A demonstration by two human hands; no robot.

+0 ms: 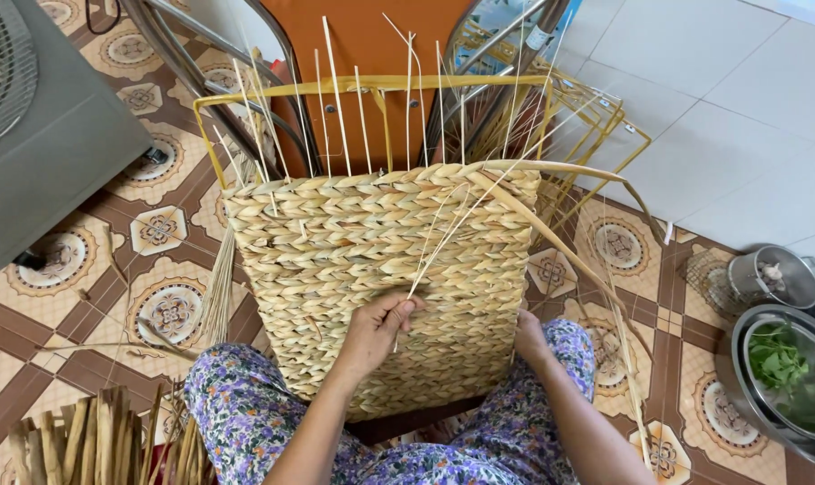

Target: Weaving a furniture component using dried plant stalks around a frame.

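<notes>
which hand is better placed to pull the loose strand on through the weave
Left. The left hand already pinches the thin strand against the front of the woven basket. The right hand sits at the basket's right edge, seemingly steadying it, away from the strand.
</notes>
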